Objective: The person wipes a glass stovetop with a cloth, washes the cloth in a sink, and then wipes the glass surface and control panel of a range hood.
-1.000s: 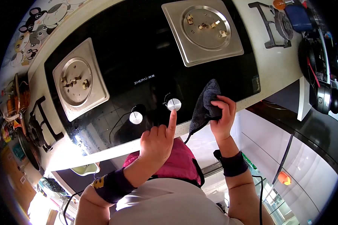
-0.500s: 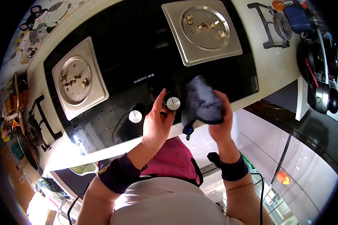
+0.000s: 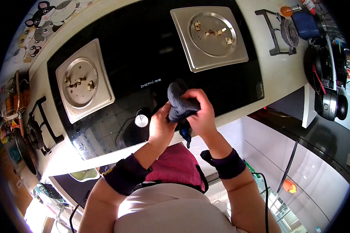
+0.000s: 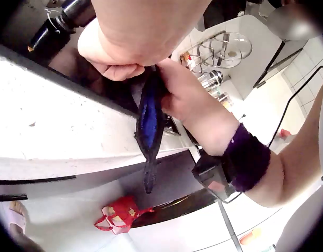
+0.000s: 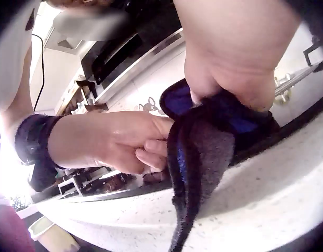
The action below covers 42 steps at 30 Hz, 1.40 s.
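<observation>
Wiping job looks mid-way, as a judgement: the dark cloth [image 3: 179, 104] is bunched up on the front strip of the black cooktop [image 3: 144, 50], just right of the one round knob [image 3: 141, 120] that shows. Whatever sits under the cloth is hidden. Both burner plates [image 3: 209, 33] are bare and the pan supports [image 3: 278, 31] lie off to the sides on the bench [image 3: 287, 73], so the strip-down seems done. The glass near the front left corner looks streaky, though the glare makes that hard to tell, so that part and the visible knob likely remain. Right hand [image 3: 200, 112] - grip clamped on the cloth, fingers wrapped over the top of the bundle, thumb side toward the other hand. A loose tail of cloth with a blue inner face hangs down past the bench edge, clear in both wrist views. Left hand [image 3: 159, 126] - fingers curled together, pressed against the cloth's left edge and seemingly pinching it. Whether they also catch something beneath, cannot tell. The two hands touch, or nearly so, around the bundle. Neither grip is apart. Pots and a cooker stand at the far right end of the bench, well apart from the hands.
</observation>
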Each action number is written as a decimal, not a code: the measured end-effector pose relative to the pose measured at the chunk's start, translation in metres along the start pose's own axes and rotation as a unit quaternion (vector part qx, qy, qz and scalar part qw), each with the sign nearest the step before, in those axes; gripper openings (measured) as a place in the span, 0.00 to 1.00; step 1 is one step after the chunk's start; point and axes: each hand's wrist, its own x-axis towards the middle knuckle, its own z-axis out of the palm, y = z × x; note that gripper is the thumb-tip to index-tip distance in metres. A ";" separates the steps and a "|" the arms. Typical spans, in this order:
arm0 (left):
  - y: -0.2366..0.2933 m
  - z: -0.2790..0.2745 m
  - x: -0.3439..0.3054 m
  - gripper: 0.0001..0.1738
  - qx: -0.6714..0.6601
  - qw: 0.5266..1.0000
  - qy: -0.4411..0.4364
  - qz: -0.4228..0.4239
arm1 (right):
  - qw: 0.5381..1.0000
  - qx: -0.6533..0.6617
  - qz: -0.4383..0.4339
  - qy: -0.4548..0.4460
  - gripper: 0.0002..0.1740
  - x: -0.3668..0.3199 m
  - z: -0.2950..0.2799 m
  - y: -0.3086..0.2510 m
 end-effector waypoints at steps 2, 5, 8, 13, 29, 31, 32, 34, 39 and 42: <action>-0.019 0.008 0.002 0.31 -0.098 0.995 -0.008 0.012 | 0.999 -0.002 -0.015 -0.031 0.19 -0.010 -0.010 0.008; -0.017 0.009 0.001 0.30 -0.115 0.993 -0.007 0.031 | 1.000 -0.022 -0.008 -0.014 0.18 -0.012 -0.004 0.002; -0.008 0.001 -0.001 0.20 0.042 0.999 -0.009 -0.006 | 0.999 -0.030 0.025 0.001 0.20 -0.006 0.003 -0.001; -0.003 0.007 0.000 0.20 -0.141 0.990 0.016 -0.024 | 0.996 0.023 0.081 -0.018 0.22 -0.014 -0.005 -0.001; -0.018 0.007 -0.001 0.28 0.032 0.999 0.018 0.024 | 0.998 -0.024 0.050 0.011 0.19 -0.011 0.007 0.000; -0.012 0.004 0.000 0.27 0.040 0.999 0.013 0.010 | 0.997 -0.061 0.036 0.018 0.18 -0.004 0.010 -0.002; -0.011 0.004 0.000 0.26 0.044 0.999 0.010 0.004 | 0.998 -0.042 0.046 0.017 0.18 -0.003 0.010 0.002; -0.008 0.003 0.000 0.31 0.045 0.999 0.005 -0.008 | 0.998 -0.002 0.067 0.019 0.18 -0.005 0.011 0.009; -0.006 0.006 0.002 0.35 0.014 0.997 0.026 0.067 | 0.994 -0.006 0.061 0.088 0.21 -0.015 0.010 0.003; 0.012 -0.004 0.001 0.33 -0.016 0.997 -0.044 -0.062 | 0.992 -0.039 0.059 0.103 0.25 -0.027 -0.004 0.000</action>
